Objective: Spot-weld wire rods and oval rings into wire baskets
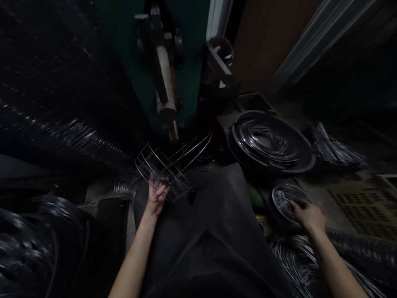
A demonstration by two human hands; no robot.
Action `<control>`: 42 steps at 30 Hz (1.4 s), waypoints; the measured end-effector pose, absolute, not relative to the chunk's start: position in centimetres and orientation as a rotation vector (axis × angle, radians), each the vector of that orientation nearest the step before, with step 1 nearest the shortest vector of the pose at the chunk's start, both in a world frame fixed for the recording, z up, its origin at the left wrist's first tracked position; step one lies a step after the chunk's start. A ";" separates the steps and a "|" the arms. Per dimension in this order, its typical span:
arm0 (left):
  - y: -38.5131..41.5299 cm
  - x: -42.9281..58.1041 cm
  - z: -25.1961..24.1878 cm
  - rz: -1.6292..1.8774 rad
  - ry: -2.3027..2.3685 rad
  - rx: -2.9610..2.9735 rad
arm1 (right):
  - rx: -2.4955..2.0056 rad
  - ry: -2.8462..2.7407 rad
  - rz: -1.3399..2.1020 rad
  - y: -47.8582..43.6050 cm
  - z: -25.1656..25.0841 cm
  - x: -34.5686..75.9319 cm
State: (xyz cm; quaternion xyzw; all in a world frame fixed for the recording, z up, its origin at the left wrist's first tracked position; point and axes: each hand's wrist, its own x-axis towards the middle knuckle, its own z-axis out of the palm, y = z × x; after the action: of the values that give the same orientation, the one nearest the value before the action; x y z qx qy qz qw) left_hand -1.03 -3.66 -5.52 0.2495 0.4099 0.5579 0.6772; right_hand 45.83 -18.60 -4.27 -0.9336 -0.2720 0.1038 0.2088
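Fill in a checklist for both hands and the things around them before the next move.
1. Left-hand grip on the wire frame: ok, closed on its wires.
2. Clearance above the dark cloth: cannot tell, contact is unclear.
3. Right-hand grip at the round dish: ok, it reaches over the edge.
4. Something held there: cannot tell, too dark.
5. Coiled wire inside the wide basin: ok.
6. Lighting: not ok, dim.

Silvery wire frame (169,167), black cloth (204,211); green panel (189,78), yellow slotted crate (361,205)
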 end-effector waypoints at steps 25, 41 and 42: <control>-4.4 -3.5 -5.1 1.275 0.959 0.423 | -1.156 -0.443 1.388 1.8 5.6 17.1; -4.2 -3.8 -2.6 1.254 1.069 0.343 | -1.214 -0.279 1.401 2.9 6.9 15.8; -4.2 -3.8 -2.5 1.256 1.072 0.342 | -1.214 -0.269 1.402 2.9 6.9 15.8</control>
State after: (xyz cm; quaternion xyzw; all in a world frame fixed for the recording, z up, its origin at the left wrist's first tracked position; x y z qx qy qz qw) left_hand -3.82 -4.17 -2.46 0.1516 0.4748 0.5562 0.6650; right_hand 15.76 2.91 6.89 -0.5222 -0.1158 0.6027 0.5922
